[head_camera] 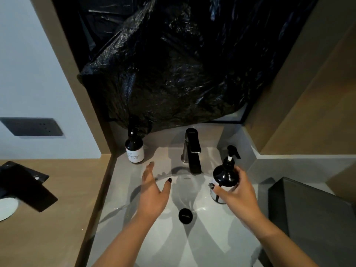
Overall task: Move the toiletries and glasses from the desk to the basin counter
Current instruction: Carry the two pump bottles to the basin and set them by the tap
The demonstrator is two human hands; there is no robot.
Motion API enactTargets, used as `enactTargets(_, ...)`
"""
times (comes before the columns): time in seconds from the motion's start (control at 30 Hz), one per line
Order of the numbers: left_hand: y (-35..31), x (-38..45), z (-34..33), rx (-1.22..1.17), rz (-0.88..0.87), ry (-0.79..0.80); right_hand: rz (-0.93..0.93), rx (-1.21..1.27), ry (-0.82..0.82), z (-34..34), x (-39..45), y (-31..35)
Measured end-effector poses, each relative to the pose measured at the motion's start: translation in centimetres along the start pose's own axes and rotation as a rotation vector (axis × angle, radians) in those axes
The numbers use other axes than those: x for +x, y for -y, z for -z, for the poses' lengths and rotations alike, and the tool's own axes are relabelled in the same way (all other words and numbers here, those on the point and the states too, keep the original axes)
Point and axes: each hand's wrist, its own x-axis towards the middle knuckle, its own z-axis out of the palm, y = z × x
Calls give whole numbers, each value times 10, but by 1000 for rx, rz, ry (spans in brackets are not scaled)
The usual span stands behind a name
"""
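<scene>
right hand [238,191] wraps a dark pump bottle [225,176], thumb across the near side and fingers curled round the far side; the bottle stands upright at the right rim of the basin [212,234], just right of the faucet [192,151], though whether its base touches the basin counter [123,182] cannot be told. left hand [154,191] is spread flat, fingers straight, thumb out, holding nothing, hovering over the left rim of the basin. second pump bottle [134,148], dark with a white label, stands upright on the counter's back left corner, well apart from the left hand's fingertips [151,164]. black round drain stopper [185,215] sits in the basin between the two forearms. crumpled black plastic sheet [173,64] hangs over the wall behind the faucet, its lower edge near the labelled bottle's pump. wooden desk [48,237] adjoins the counter on the left, with a dark flat object [25,185] lying on it, its kind unclear, and a white round item [6,208] at the frame edge. grey wall socket plate [31,127] above the desk. dark box-like surface [312,214] to the right of the counter.
</scene>
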Motion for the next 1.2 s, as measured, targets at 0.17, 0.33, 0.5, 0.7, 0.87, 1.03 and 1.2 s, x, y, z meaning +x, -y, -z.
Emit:
enactTargets(0.17, -13, -4, -8, 50, -62, 55, 9, -59, -3, 14, 43, -6)
enactTargets(0.33, -21, 0, -19, 50, -72, 67, 25, -102, -54, 7, 91, -19)
enactTargets(0.5, -25, 4, -28, 88, -27, 82, -11, -86, -76, -5, 125, -33)
enactTargets(0.7, -22, 14, -32, 88, -20, 86, -18, -63, -80, -16, 152, -51)
enactTargets(0.87, -15, 21, -37, 42, 1, 114, 18, -24, -121, -24, 165, -61)
enactTargets(1.03, -11, 25, -39, 12, 34, 138, 26, 15, -88, -28, 176, -66)
enactTargets(1.2, -10, 25, -35, 5, 43, 155, 35, 19, -94, -32, 186, -58)
